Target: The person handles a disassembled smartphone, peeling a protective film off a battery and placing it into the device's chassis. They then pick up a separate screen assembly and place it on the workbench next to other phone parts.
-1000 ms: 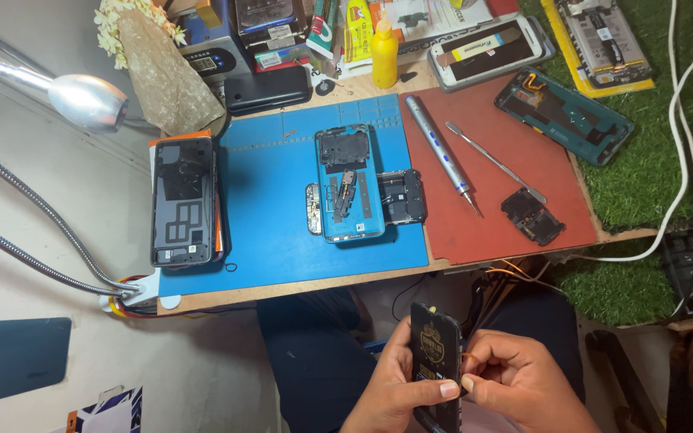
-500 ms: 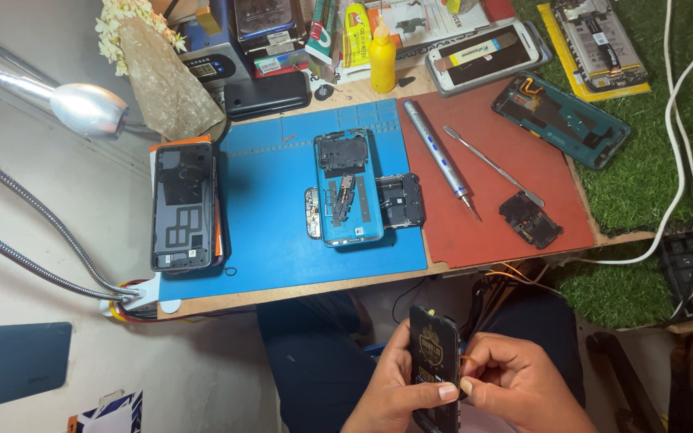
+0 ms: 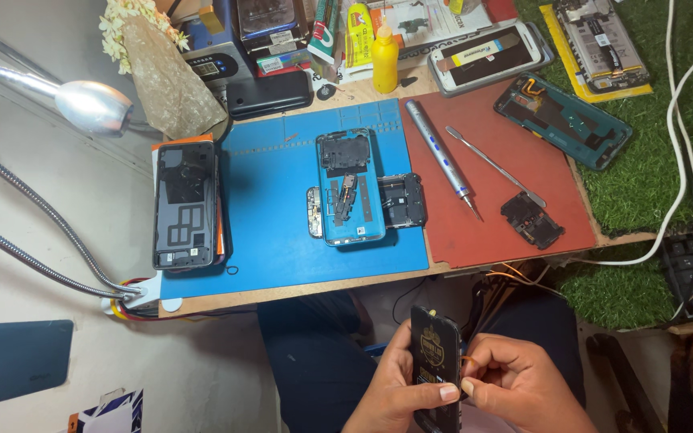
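Both hands work low and near, below the worktop: left hand grips a black phone battery upright, right hand pinches its orange tab; best to peel slowly, steadying the battery, far from the opened blue phone

The bottom edge of the picture cuts off the left hand, the right hand and the lower end of the flat black battery between them. What the right fingertips pinch at the battery's edge is too small to tell.
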